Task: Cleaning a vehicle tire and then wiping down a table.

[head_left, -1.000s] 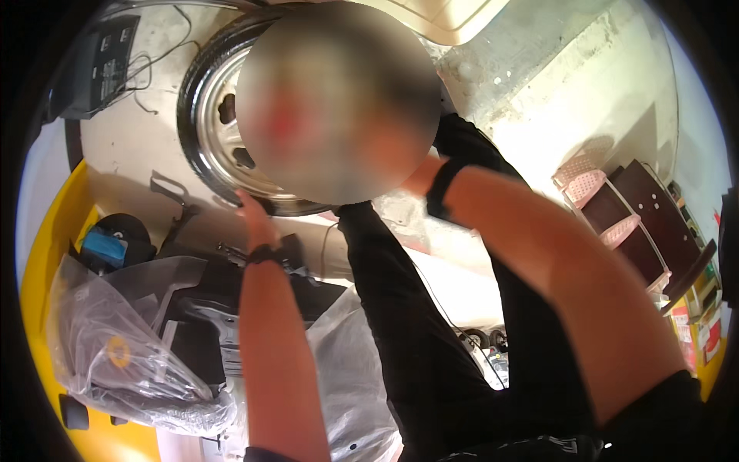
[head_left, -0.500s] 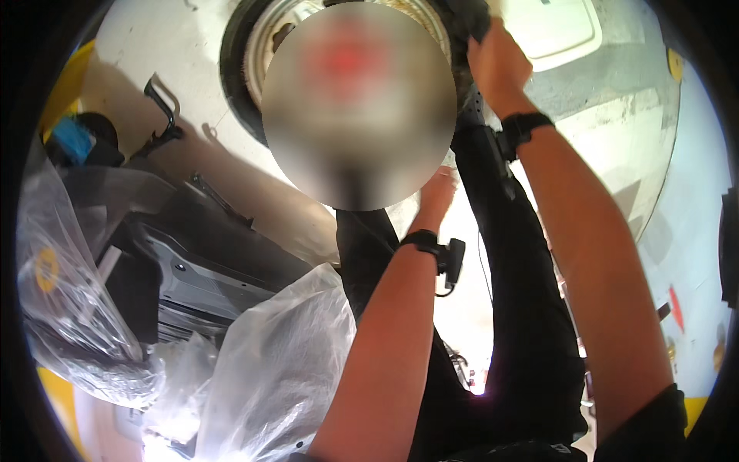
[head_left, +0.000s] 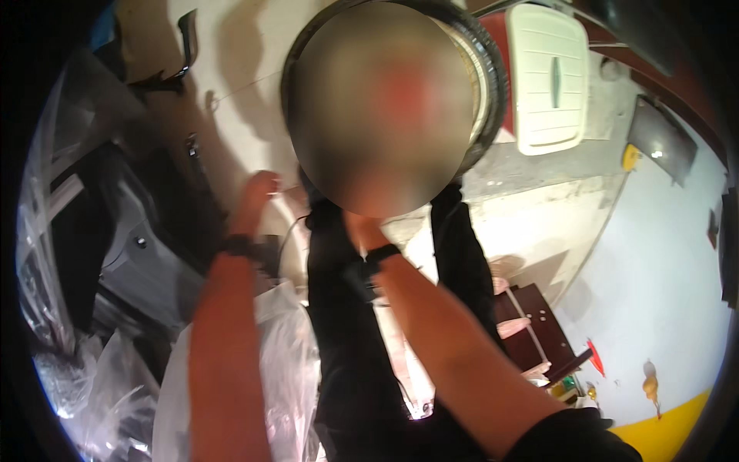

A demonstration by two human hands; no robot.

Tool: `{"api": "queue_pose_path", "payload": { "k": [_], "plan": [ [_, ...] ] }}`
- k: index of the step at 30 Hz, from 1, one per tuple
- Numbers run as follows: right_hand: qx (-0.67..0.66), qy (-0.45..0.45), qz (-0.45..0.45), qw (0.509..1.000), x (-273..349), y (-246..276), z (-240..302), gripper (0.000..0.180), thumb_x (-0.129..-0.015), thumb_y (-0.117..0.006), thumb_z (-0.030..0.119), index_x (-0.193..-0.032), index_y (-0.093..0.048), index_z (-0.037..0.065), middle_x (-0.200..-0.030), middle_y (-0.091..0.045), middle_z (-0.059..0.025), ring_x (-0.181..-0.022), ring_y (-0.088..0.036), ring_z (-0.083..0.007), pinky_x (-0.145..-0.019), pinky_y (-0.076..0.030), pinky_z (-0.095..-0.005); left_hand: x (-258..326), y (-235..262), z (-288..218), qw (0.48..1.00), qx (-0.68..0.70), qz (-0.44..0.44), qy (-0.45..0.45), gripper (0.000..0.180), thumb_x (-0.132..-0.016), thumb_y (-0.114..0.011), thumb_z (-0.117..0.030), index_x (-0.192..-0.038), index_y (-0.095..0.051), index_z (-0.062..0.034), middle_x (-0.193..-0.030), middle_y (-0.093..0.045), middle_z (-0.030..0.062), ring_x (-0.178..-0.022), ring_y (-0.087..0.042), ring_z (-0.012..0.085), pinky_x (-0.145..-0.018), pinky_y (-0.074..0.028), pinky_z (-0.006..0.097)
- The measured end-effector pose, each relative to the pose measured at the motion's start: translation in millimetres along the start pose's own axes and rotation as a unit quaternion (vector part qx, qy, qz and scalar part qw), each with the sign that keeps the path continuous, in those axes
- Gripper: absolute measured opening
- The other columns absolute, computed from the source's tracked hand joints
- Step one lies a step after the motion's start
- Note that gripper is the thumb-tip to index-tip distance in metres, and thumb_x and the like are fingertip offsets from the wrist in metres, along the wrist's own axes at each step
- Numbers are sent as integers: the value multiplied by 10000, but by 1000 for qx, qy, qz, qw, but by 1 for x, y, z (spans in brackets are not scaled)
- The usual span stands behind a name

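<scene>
A pale blue wall (head_left: pixel 627 300) with a yellow band (head_left: pixel 670 428) curves beside the light, worn floor (head_left: pixel 531 204), where bright light throws shadows.

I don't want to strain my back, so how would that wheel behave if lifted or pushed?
The wheel is probably heavy, given its metal-looking rim. Its round outline suggests it could roll if stood on edge.

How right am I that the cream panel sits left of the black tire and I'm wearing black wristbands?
The side is wrong: the head view shows the cream panel right of the black tire. Your left wristband and right wristband are black, as said.
</scene>
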State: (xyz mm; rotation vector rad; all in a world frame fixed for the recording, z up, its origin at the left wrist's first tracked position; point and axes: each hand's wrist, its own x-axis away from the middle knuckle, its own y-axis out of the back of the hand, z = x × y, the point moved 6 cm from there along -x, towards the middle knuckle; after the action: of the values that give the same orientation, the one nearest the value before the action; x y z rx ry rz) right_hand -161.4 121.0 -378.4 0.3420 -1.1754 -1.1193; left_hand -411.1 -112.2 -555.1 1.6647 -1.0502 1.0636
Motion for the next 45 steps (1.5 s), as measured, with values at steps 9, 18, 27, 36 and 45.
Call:
{"api": "queue_pose_path", "payload": {
  "k": [9,18,27,36,45],
  "plan": [
    [233,378,154,882,-24,-25,25,439,-831,-613,158,-1253,-508,103,-982,-576,-91,-923,-592,-295,-727,-482,-418,66,-103,-180,979,118,10,-166,605,-986,-511,-433,-1440,-374,-58,-1334,-515,187,-1192,-538,274,-997,-422,361],
    [271,566,134,767,-80,80,-72,60,-768,-592,159,-794,-586,105,-710,-614,-54,-732,-651,-240,-633,-523,-356,57,-158,-218,919,-55,-325,-216,553,-972,-499,-308,-1393,-412,40,-1331,-503,277,-1236,-474,437,-1050,-378,460],
    [554,433,256,663,-103,181,-161,119,-821,-611,170,-771,-718,184,-748,-694,-19,-712,-687,-222,-592,-481,-379,75,-91,-114,964,-146,-11,-222,395,-972,-499,-305,-1215,-546,3,-1093,-648,200,-1009,-629,331,-871,-510,384],
    [419,312,328,787,-67,337,-64,291,-814,-604,331,-1023,-647,134,-988,-693,-137,-972,-657,-338,-831,-517,-457,300,-114,64,984,124,124,20,554,-993,-362,-580,-1030,-627,-95,-911,-639,70,-869,-639,239,-739,-548,441],
    [245,231,155,929,-54,499,-51,363,-737,-650,385,-1031,-668,173,-911,-693,-127,-879,-668,-338,-737,-526,-471,427,-101,15,993,-49,103,-32,470,-989,-403,-431,-1040,-642,-29,-1010,-671,135,-948,-660,277,-809,-551,404]
  ]
}}
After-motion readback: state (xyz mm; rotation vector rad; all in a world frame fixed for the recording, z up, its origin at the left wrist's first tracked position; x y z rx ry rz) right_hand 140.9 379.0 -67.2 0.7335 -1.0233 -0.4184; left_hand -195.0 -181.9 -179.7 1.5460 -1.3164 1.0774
